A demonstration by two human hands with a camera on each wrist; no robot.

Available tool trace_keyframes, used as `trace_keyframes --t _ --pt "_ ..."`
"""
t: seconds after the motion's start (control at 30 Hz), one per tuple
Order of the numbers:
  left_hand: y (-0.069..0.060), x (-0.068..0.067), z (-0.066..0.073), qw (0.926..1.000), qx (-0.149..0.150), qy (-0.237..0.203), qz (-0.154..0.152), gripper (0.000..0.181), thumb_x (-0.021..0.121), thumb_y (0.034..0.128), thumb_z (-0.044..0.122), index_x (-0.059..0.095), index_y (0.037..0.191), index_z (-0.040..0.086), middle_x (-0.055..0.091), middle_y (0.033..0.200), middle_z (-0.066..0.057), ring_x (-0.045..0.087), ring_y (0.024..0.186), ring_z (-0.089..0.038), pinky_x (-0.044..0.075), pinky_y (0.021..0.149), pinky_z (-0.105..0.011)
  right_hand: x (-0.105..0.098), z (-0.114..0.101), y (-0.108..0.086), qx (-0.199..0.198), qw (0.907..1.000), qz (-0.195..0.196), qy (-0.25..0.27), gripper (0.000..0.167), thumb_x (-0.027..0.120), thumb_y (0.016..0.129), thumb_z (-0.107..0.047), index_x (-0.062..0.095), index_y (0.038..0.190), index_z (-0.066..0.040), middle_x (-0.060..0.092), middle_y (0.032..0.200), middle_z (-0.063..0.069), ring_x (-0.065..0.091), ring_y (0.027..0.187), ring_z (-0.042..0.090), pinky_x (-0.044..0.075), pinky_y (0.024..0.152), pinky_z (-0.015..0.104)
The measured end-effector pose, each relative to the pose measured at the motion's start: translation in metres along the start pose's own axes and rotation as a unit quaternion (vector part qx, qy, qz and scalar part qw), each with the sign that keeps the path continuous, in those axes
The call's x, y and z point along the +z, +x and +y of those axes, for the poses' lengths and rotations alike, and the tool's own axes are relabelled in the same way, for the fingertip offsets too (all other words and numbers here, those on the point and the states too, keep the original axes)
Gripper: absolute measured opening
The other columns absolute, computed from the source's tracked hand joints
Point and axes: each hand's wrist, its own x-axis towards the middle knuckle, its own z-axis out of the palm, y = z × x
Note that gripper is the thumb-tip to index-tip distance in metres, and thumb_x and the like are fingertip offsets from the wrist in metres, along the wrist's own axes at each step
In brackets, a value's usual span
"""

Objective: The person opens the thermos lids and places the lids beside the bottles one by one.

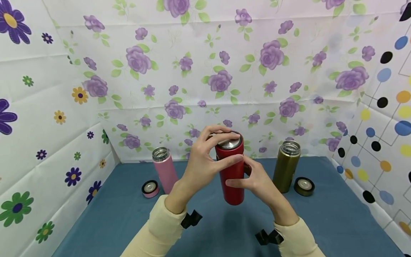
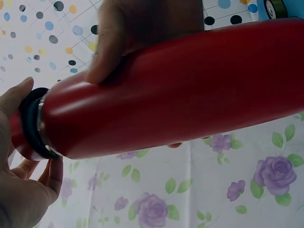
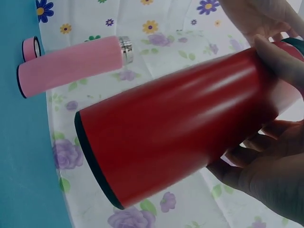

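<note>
A red thermos bottle (image 1: 233, 194) is held upright above the table, in front of the person. The left hand (image 1: 203, 157) grips its lid (image 1: 230, 143), fingers over the top and thumb along the near side. Around the body, just under the lid, the right hand (image 1: 257, 180) is curled, its thumb across the front. A dark ring (image 2: 31, 121) and a thin strip of metal show between the red lid and the body in the left wrist view. Whether the lid is fully seated cannot be told. Part of the right hand's fingers hides behind the bottle.
An uncapped pink bottle (image 1: 166, 175) stands on the left, its pink lid (image 1: 150, 189) beside it. To the right are an uncapped olive bottle (image 1: 287, 169) and its lid (image 1: 304, 186). Blue cloth covers the table (image 1: 106, 221); flowered sheets (image 1: 192, 89) hang behind.
</note>
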Motion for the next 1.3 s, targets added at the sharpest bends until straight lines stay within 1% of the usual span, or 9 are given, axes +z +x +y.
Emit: trace_keyframes --t 0.13,0.23,0.4,0.5,0.6,0.8,1.0,1.13,1.3 --pt "0.001 -0.001 0.001 1.0000 0.001 -0.001 0.009 0.047 0.087 0.0848 0.004 0.071 0.129 0.009 0.057 0.136 -0.008 0.054 0.127 -0.022 0.057 0.096 -0.038 -0.001 0.001 0.001 0.003 1.0000 0.005 0.001 0.065 0.082 0.087 -0.028 0.055 0.146 -0.022 0.064 0.136 0.004 0.058 0.122 0.035 0.057 0.092 0.048" --pt "0.001 -0.002 0.000 0.9999 0.001 -0.001 0.010 0.044 0.083 0.0895 0.006 0.070 0.132 0.010 0.056 0.139 -0.008 0.053 0.128 -0.022 0.056 0.096 -0.039 -0.002 0.001 0.001 0.004 1.0000 0.008 0.003 0.064 0.082 0.086 -0.028 0.056 0.144 -0.021 0.065 0.134 0.005 0.058 0.121 0.036 0.057 0.092 0.049" --pt "-0.001 -0.004 -0.002 0.9999 -0.005 0.008 0.011 0.038 0.067 0.1037 0.032 0.069 0.136 0.012 0.051 0.145 -0.008 0.049 0.132 -0.023 0.051 0.101 -0.045 -0.005 0.000 0.001 0.007 0.9999 0.010 0.001 0.066 0.082 0.087 -0.028 0.054 0.146 -0.020 0.064 0.135 0.005 0.058 0.122 0.034 0.056 0.093 0.049" --pt "-0.001 -0.004 -0.003 0.9998 -0.012 0.016 0.008 0.042 0.057 0.1072 0.043 0.070 0.135 0.015 0.048 0.149 -0.005 0.047 0.133 -0.023 0.047 0.105 -0.049 -0.006 -0.001 0.001 0.008 0.9999 0.011 0.001 0.067 0.082 0.087 -0.029 0.053 0.147 -0.020 0.064 0.136 0.004 0.058 0.123 0.033 0.055 0.095 0.048" --pt "-0.003 -0.005 -0.003 0.9997 -0.019 0.015 0.007 0.042 0.055 0.1076 0.046 0.070 0.133 0.016 0.047 0.150 -0.004 0.047 0.132 -0.022 0.048 0.103 -0.050 -0.006 -0.001 0.001 0.007 0.9999 0.013 -0.001 0.067 0.082 0.087 -0.029 0.053 0.148 -0.021 0.064 0.136 0.004 0.058 0.124 0.033 0.055 0.095 0.048" --pt "-0.005 -0.006 -0.005 0.9995 -0.029 0.003 0.012 0.040 0.060 0.1055 0.046 0.069 0.132 0.018 0.047 0.149 -0.005 0.049 0.128 -0.021 0.050 0.094 -0.043 -0.007 -0.002 0.001 0.003 0.9999 0.014 -0.001 0.067 0.082 0.087 -0.028 0.054 0.147 -0.021 0.064 0.136 0.004 0.058 0.123 0.033 0.054 0.096 0.049" --pt "-0.007 -0.009 -0.007 0.9994 -0.028 -0.004 0.019 0.039 0.063 0.1040 0.045 0.068 0.130 0.016 0.046 0.151 -0.008 0.048 0.133 -0.023 0.047 0.095 -0.043 -0.007 -0.001 0.001 0.004 0.9999 0.014 -0.001 0.065 0.082 0.087 -0.028 0.055 0.146 -0.021 0.064 0.135 0.004 0.059 0.123 0.033 0.054 0.097 0.049" --pt "-0.009 -0.012 -0.008 0.9990 -0.030 -0.021 0.027 0.044 0.065 0.1026 0.048 0.063 0.129 0.012 0.046 0.152 -0.009 0.046 0.136 -0.024 0.047 0.092 -0.039 -0.007 -0.002 0.001 0.005 0.9999 0.013 -0.001 0.064 0.082 0.088 -0.028 0.055 0.146 -0.021 0.064 0.135 0.004 0.059 0.123 0.033 0.053 0.097 0.049" --pt "-0.012 -0.015 -0.009 0.9976 -0.023 -0.052 0.040 0.048 0.066 0.1023 0.045 0.057 0.128 0.005 0.048 0.147 -0.015 0.052 0.128 -0.027 0.054 0.092 -0.035 -0.007 -0.002 0.001 0.008 0.9999 0.015 -0.002 0.065 0.082 0.087 -0.028 0.055 0.146 -0.021 0.064 0.136 0.004 0.058 0.124 0.033 0.053 0.097 0.048"
